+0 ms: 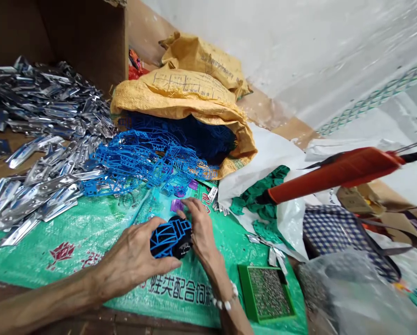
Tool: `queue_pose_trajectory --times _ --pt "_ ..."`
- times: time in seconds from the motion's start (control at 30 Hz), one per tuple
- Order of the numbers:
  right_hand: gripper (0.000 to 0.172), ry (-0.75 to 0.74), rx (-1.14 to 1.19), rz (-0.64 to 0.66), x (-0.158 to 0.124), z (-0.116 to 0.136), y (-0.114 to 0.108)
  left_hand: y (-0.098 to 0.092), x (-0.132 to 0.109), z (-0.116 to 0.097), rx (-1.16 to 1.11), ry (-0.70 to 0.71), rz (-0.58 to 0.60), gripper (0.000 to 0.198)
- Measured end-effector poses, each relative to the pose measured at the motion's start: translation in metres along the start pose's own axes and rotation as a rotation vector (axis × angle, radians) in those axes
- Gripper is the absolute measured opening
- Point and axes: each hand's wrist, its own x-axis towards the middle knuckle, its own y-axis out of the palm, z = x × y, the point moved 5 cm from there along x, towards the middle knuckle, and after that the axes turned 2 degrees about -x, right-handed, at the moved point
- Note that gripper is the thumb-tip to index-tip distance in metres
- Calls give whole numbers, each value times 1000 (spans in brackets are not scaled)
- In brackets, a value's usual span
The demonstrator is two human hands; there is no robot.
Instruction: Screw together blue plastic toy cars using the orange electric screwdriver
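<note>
My left hand [135, 253] is closed around a black toy car with a blue lattice frame [168, 235], thumb below it and fingers hidden behind it. My right hand [201, 225] is just right of the car, its curved fingers reaching over the far end. Their tips are at a small purple plastic piece [176, 205]; I cannot tell whether they pinch it. Blue lattice frames [138, 158] spill in a heap from a yellow woven sack [194, 104] beyond my hands.
Shiny silver parts [51, 111] pile up on the left by a cardboard box [86, 42]. A green tray of tiny metal pieces [241, 291] sits at the front right. Green parts [264, 190] lie in a white bag. An orange-red tool [334, 174] hangs across the right.
</note>
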Motion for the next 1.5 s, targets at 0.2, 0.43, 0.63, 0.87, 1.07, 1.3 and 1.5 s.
queue_pose_trajectory --times 0.2,0.43,0.63,0.87,1.07,1.3,1.5 --pt "15 -96 -131 14 9 -9 17 2 -4 -4 273 325 -138 44" --pt "28 103 -153 -96 -46 -11 -59 24 -17 -11 452 652 -4 49" --pt "19 212 -211 29 -112 -21 -71 41 -16 -9 513 707 138 45" --pt "36 229 -513 -104 -140 -22 -40 45 -15 -8 621 720 -20 49" --pt "38 51 -820 -183 -152 -11 -29 50 -14 -13 679 693 27 37" --pt "34 -41 -667 -368 -155 -16 -30 31 -23 -5 412 704 -19 81" --pt "24 -115 -653 -371 -150 -21 -41 27 -24 2 231 546 -12 93"
